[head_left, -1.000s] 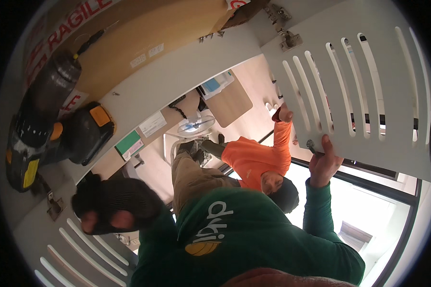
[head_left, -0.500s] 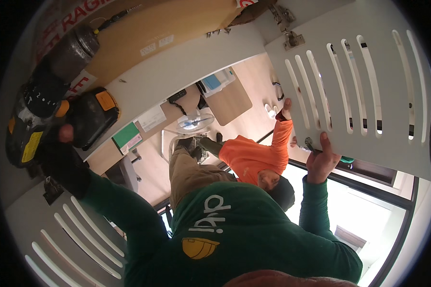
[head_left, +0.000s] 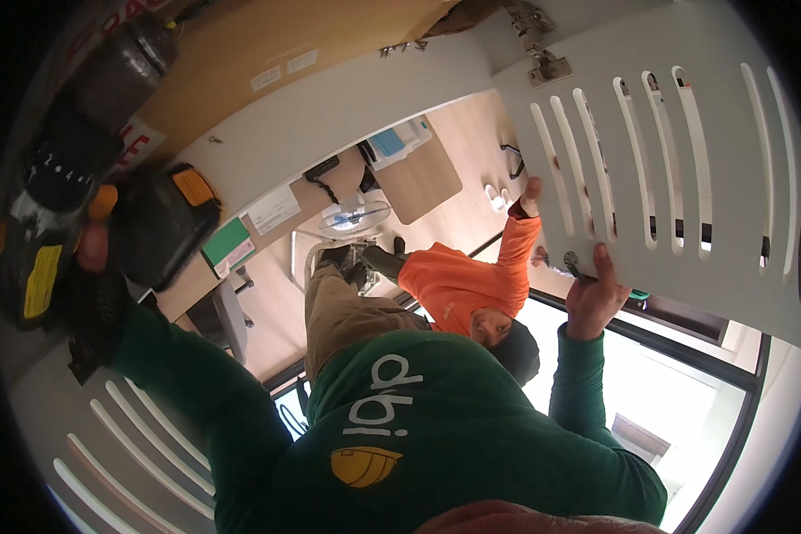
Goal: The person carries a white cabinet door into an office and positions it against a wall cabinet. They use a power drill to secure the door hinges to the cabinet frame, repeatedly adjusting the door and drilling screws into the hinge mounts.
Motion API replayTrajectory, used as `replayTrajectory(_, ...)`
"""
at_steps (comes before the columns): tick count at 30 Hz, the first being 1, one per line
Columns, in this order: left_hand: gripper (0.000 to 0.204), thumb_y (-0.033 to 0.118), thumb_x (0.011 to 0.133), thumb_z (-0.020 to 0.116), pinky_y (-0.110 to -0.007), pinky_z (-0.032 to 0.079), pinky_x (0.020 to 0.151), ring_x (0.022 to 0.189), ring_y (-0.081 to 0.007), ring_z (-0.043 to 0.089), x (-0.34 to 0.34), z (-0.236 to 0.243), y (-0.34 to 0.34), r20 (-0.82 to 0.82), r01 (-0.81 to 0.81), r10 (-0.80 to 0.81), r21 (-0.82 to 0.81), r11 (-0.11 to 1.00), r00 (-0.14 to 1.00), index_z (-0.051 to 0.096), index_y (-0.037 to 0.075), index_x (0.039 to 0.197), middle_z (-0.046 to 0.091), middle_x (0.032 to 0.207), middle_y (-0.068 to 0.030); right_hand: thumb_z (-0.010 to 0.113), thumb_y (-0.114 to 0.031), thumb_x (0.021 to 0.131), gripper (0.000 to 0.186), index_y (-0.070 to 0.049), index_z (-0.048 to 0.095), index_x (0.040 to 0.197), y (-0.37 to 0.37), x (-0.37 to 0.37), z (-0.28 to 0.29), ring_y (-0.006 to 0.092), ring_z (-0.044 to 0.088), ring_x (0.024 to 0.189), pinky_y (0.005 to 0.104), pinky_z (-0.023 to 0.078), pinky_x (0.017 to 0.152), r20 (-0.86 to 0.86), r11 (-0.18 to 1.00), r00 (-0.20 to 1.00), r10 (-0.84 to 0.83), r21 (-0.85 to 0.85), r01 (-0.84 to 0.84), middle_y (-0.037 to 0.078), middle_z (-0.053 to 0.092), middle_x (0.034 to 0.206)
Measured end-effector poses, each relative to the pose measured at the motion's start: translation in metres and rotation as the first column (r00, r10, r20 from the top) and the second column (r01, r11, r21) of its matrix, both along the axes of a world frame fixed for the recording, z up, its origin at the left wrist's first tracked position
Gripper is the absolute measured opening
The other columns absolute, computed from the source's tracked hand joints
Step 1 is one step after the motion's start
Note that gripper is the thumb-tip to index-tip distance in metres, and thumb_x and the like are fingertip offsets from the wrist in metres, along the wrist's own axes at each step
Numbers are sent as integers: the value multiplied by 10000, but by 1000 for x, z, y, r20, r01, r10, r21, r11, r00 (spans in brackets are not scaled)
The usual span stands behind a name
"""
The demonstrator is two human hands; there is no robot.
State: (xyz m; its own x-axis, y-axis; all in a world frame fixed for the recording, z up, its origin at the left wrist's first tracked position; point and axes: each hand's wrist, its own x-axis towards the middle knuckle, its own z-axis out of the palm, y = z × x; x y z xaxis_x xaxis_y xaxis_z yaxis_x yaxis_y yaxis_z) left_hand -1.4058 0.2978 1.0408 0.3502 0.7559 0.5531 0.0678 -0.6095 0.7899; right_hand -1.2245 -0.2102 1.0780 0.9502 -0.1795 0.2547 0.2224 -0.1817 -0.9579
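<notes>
A black cordless drill [head_left: 67, 169] with yellow and orange marks fills the left edge. Its handle sits in my left hand [head_left: 93, 271], which wears a dark glove with a bare fingertip showing. The drill's chuck points up toward a cardboard box. My right hand [head_left: 596, 298] grips the edge of a light slotted door panel [head_left: 730, 178], thumb on its face and the other fingers mostly hidden behind. Just left of that thumb is a small metal lock [head_left: 571, 261] on the panel. A metal hinge [head_left: 552, 71] joins the panel to the cabinet.
The cardboard box [head_left: 347, 27] lies on a white cabinet surface [head_left: 329, 125], with several screws [head_left: 403, 47] beside it. Another slotted door [head_left: 62, 409] is at lower left. A person in orange [head_left: 472, 276] holds the right panel's edge. Below stand a fan [head_left: 354, 218] and a desk [head_left: 423, 182].
My left hand and the drill have shifted slightly left and down. My right hand stays on the door panel, and the whole view has moved a little.
</notes>
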Motion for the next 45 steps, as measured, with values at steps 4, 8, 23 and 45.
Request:
replayTrajectory(4,403,125,855,753,-305,545,895,1015,-182,654,12,9,-53,148,89,-81,-50,995,986,601,-3,1206,656,1138,-96,680,-36,837,531,-12,516,1342,1,1,0,280,633,1110,416,501,992,-15,1000,1000,-27,14,28,146,639,1203)
replayTrajectory(8,407,95,834,775,-299,546,890,996,-174,661,51,12,-113,305,446,-358,-296,845,882,610,1,1194,669,1119,-87,675,-31,841,530,2,509,1344,-1,1,-1,279,630,1109,415,500,991,-2,1000,1000,-22,-2,22,153,635,1200)
replayTrajectory(23,254,76,856,743,-276,544,789,864,-135,690,210,-8,-205,563,761,-513,-493,421,648,673,-14,1083,726,976,-73,687,-72,844,466,16,561,1284,-7,4,-2,256,627,1089,393,489,985,-30,1000,999,-21,-17,21,136,643,1169)
replayTrajectory(45,272,78,863,689,-299,546,868,952,-178,701,229,-17,-205,616,816,-547,-511,270,567,674,-32,1111,732,1034,-104,682,-58,826,436,17,597,1247,4,0,4,249,625,1063,385,477,984,-34,999,999,-43,6,43,127,644,1157)
